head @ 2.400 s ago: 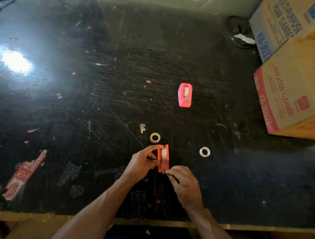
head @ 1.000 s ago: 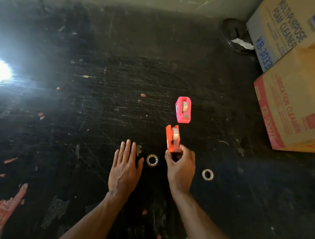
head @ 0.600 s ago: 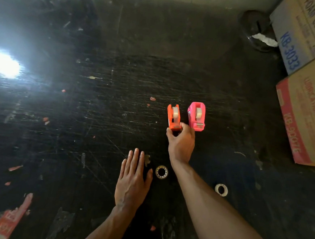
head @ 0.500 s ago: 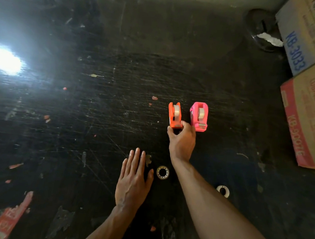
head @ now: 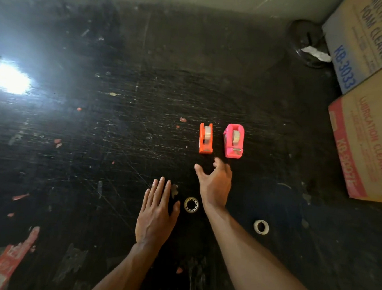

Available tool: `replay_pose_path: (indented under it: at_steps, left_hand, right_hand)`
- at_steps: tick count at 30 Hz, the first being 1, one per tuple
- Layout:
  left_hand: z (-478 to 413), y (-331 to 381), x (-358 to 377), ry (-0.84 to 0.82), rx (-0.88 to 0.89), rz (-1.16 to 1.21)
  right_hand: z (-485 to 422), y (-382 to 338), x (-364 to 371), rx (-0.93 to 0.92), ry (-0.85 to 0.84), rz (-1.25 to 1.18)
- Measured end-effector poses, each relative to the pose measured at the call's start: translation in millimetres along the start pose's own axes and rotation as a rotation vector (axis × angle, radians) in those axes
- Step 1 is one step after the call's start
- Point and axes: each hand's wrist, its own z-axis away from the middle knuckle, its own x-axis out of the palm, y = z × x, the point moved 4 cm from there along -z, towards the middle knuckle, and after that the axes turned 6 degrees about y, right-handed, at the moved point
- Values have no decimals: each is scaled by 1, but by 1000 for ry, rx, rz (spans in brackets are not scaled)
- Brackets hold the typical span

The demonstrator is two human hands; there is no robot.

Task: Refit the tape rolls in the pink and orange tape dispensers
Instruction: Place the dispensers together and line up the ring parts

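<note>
Black scratched worktop [head: 117, 139] fills nearly the whole frame, with a bright glare patch at left and paint flecks and torn label scraps scattered over it.

Two cardboard cartons stacked at the right edge: brown "Multipurpose Foam Cleaner" carton with blue print [head: 367, 42] upper right, brown "Lubrication Cleaner" carton with red print [head: 368, 145] below it. Round dark dish holding a crumpled white scrap [head: 307, 46] sits just left of the upper carton.

My left hand [head: 156, 215] lies flat on the worktop at lower centre, palm down, fingers straight and together, holding nothing.

My right hand [head: 215, 183] is just right of it and higher in the frame, fingers loosely spread and curled, empty. Fingertips point at the gap between the two dispensers, clear of both.

Pink plastic tape dispenser [head: 233, 141] stands upright at centre right, tape roll seated in its cradle, cutter end toward me. Orange plastic tape dispenser [head: 206, 138] stands just left of it, parallel, not touching, also with a roll seated.

Small clear-and-gold ribbed ring core [head: 191, 204] lies flat between my two hands, just beside my left thumb. Small white ring core [head: 261, 226] lies flat right of my right forearm, lower right of centre.
</note>
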Motion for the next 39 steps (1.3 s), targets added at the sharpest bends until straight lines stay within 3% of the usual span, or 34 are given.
replay_pose_path:
  at_steps: [8, 17, 27, 39]
  left_hand:
    - [12, 18, -24, 19, -140, 264]
    - [75, 39, -27, -4, -158, 296]
    - [54, 51, -23, -13, -130, 253]
    - [-1, 57, -19, -55, -52, 167]
  right_hand:
    - [76, 59, -49, 17, -33, 12]
    - [134, 127, -99, 62, -25, 3]
    - [99, 161, -135, 127, 77, 73]
    - [62, 153, -122, 55, 9, 117]
